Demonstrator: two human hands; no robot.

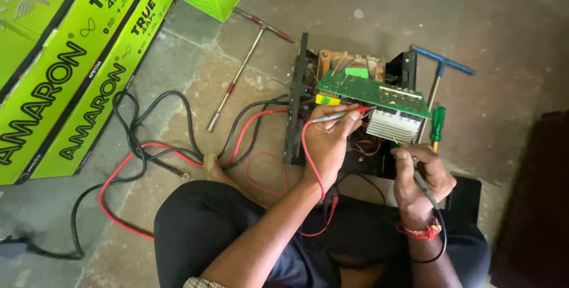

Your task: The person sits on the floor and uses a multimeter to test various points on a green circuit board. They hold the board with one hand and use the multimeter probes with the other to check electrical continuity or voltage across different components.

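Near the centre of the frame, the left hand [328, 140] pinches a red probe [341, 115] between thumb and fingers, its tip laid against the near edge of a green circuit board [373, 91] that sits tilted atop an opened black chassis [302, 98]. Right of it, lower in the frame, the right hand [419, 181] is closed around a black probe [422, 182], thumb pressed along its shaft; the tip reaches toward the finned heat sink [388, 125] under the board, though whether it touches is hard to tell. A red lead [308, 152] loops from the left hand down over the wrist. A green-handled screwdriver [437, 125] and a blue T-handle wrench [441, 63] lie just beside the chassis at right; a red-gripped T-handle wrench [246, 66] lies upper centre. Red and black cables [136, 157] sprawl across the stone floor [504, 27] at left, beside green cartons [65, 69]. As a judgement: a slipping probe tip could bridge neighbouring contacts, and the propped board could shift under pressure.
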